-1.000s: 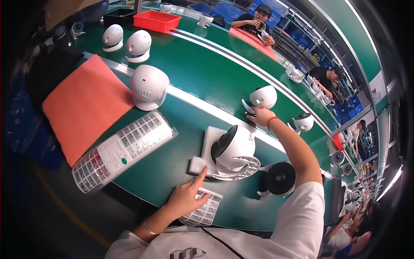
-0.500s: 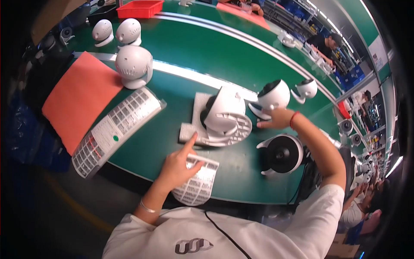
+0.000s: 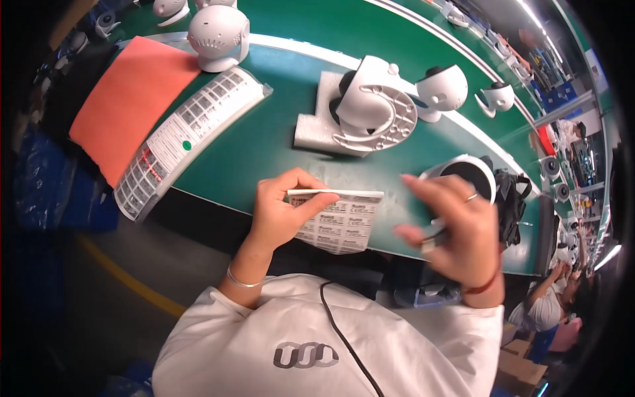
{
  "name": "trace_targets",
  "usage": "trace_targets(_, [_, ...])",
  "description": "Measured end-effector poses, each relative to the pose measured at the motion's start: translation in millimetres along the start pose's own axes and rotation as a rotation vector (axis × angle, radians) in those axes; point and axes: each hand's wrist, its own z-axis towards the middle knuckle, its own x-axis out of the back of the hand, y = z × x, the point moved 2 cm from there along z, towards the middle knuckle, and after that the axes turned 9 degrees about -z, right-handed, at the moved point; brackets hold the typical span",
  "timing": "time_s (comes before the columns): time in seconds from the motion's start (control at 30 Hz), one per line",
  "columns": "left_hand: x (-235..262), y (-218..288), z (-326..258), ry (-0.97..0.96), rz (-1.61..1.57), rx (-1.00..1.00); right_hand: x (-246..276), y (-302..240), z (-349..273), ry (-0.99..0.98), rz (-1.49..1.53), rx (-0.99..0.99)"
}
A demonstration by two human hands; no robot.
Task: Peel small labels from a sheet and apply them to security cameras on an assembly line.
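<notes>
The green workbench (image 3: 264, 145) runs across the view, with an orange mat (image 3: 129, 102) at the person's left and a long sheet of labels (image 3: 188, 135) lying slantwise just beside it. Nearer the middle, a white dome camera body (image 3: 374, 109) lies tipped over on a foam pad (image 3: 317, 126), base plate facing up. A finished round white camera (image 3: 218, 30) stands behind the long sheet, and another (image 3: 443, 89) stands just right of the tipped body. A black-faced round part (image 3: 469, 178) sits near the bench's front edge.

The left hand (image 3: 281, 215) is closed around the near end of a small label sheet (image 3: 340, 215), thumb on top and fingers beneath, holding it over the bench's front edge, slightly tilted. The right hand (image 3: 456, 228) hovers just right of the sheet, apart from it, fingers loosely curled; it seems to pinch something small and pale, but blur keeps me from telling what.

The sheet is thin and gripped at one end only, so it may well bend or sag when a label is peeled; a peeled label could then curl, stick to a fingertip, or go on crooked.
</notes>
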Motion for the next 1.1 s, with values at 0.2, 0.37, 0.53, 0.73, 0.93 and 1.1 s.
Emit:
trace_targets(0.2, [3,8,-3,-0.209,0.032,-0.205,-70,-14,-25,0.119,0.281,-0.15])
trace_targets(0.37, [-2,15,-13,-0.1,-0.17,-0.12,-81,-22,-37,0.346,0.27,-0.094])
trace_targets(0.53, [5,1,-22,-0.073,-0.041,-0.08,-91,-26,-43,0.27,0.5,-0.257])
trace_targets(0.73, [6,-4,-24,-0.059,0.046,0.006,-105,-20,-48,0.265,0.502,-0.255])
trace_targets(0.93, [2,-7,-25,-0.188,-0.369,0.27,-110,-13,-52,0.197,0.59,-0.349])
trace_targets(1.1, [6,-6,-26,-0.203,-0.084,0.072,-118,-7,-59,0.248,0.614,-0.353])
